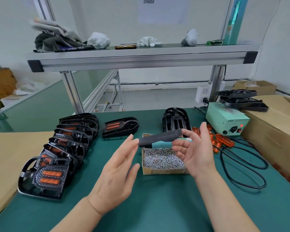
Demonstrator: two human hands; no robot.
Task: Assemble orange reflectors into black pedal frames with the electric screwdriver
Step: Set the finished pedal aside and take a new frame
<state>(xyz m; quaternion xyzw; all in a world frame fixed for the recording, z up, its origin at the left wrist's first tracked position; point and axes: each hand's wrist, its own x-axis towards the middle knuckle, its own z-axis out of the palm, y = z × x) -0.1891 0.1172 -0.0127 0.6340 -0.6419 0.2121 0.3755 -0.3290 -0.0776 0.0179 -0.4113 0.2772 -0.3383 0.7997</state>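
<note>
— Where is the screwdriver [159, 138]?

— It lies crosswise over the far end of the box of screws [164, 171], between the two hands. Dark cloth wraps its left part, and the teal body shows toward the right.

— Is either hand on it?

— The left hand [117, 168] is released, fingers straight, with the tips just beside the wrapped end. The right hand [196, 148] has its fingers curved about the teal end, one above it and others below. Whether they actually grasp it I cannot tell, because that spot is blurred.

— And the parts?

— Loose orange reflectors [223, 139] lie on the green mat [157, 206] to the right of the right hand. They are near a pale green power unit [226, 121] and a black cable [241, 164]. A stack of bare black frames [176, 121] stands just behind the box. A few more frames [241, 101] rest across the power unit and the carton [274, 131] at the right.

— Any with reflectors in?

— Yes. A row of pedals [65, 144] runs along the left side of the mat, each overlapping the next, and orange shows in them. A single pedal [120, 126] with two orange strips lies alone between that row and the stack.
</note>
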